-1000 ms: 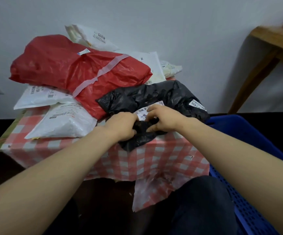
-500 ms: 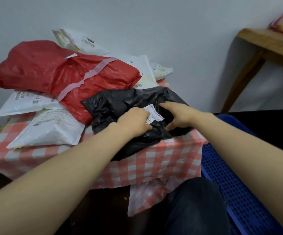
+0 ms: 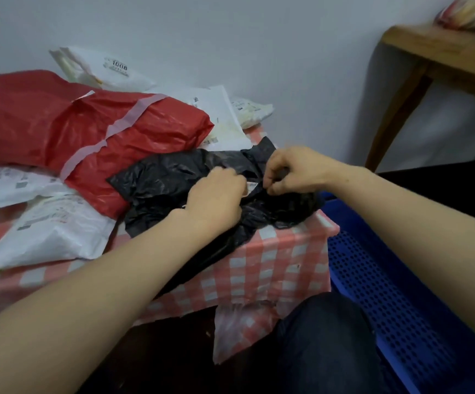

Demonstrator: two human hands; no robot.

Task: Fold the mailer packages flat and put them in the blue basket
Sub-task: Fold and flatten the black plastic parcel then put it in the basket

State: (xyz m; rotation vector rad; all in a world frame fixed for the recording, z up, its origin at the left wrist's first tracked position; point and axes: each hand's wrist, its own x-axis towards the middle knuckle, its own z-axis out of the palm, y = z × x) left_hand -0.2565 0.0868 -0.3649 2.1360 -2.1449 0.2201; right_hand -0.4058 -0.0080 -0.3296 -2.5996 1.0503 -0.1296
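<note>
A: Right hand [image 3: 293,172] has jumped to the black mailer [image 3: 162,180] flap, pinching it; left hand [image 3: 216,197] still grips the middle.

B: Mailer remains on the checked table [image 3: 273,265], folding started; blue basket [image 3: 387,280] waits.

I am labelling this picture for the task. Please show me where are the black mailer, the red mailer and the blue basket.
black mailer [image 3: 156,180]: head view, on its crumpled left part.
red mailer [image 3: 151,129]: head view, on its upper face, right of the pale tape.
blue basket [image 3: 372,280]: head view, on its perforated wall.
</note>
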